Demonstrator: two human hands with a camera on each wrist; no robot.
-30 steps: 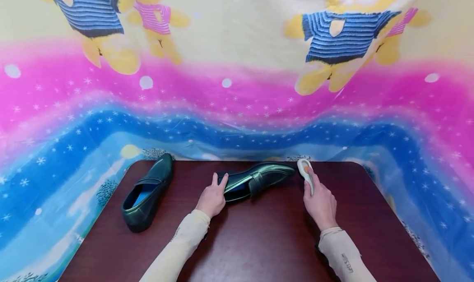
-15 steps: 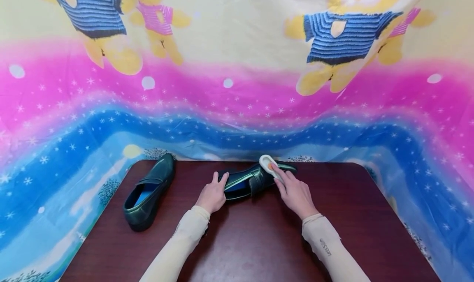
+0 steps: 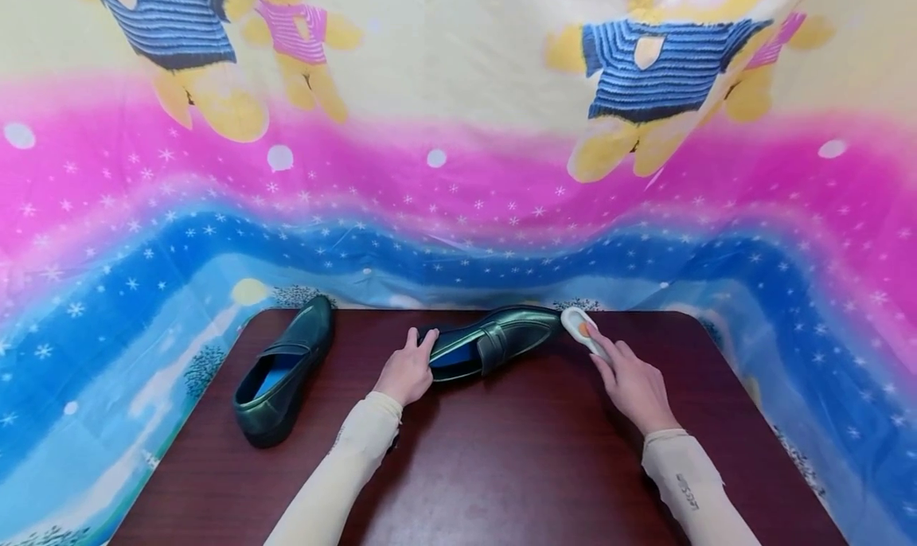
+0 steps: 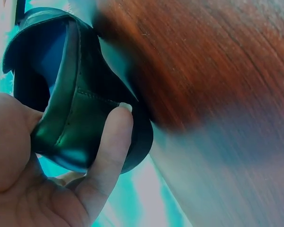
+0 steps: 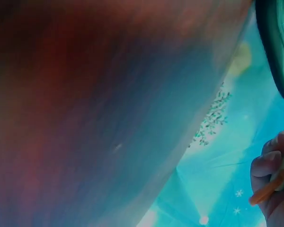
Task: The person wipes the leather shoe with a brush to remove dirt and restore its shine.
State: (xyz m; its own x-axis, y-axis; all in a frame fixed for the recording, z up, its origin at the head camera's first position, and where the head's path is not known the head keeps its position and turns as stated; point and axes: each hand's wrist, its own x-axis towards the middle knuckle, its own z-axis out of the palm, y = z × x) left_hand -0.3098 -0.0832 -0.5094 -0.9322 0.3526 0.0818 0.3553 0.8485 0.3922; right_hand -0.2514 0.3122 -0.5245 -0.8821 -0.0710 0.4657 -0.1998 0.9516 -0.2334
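Observation:
In the head view, my left hand [image 3: 405,371] grips the heel of a dark green leather loafer [image 3: 512,337], whose toe points right and away. The left wrist view shows the heel [image 4: 80,127] between the fingers, thumb side at the collar and one finger along the outside. My right hand [image 3: 634,383] holds a white shoe brush [image 3: 582,331] with an oval head and an orange spot, just beyond the loafer's toe. The brush's underside is hidden. A strip of orange [image 5: 270,187] shows by the curled fingers in the right wrist view. Whether the loafer touches the table is unclear.
A second dark green loafer [image 3: 286,379] with a blue insole stands at the left of the dark red-brown table [image 3: 494,466]. A printed curtain [image 3: 444,235] hangs close behind the table's far edge and along its sides.
The brush went left from beyond the toe onto the loafer's upper near the strap, then back right past the toe. My left hand and the held loafer stay almost in place.

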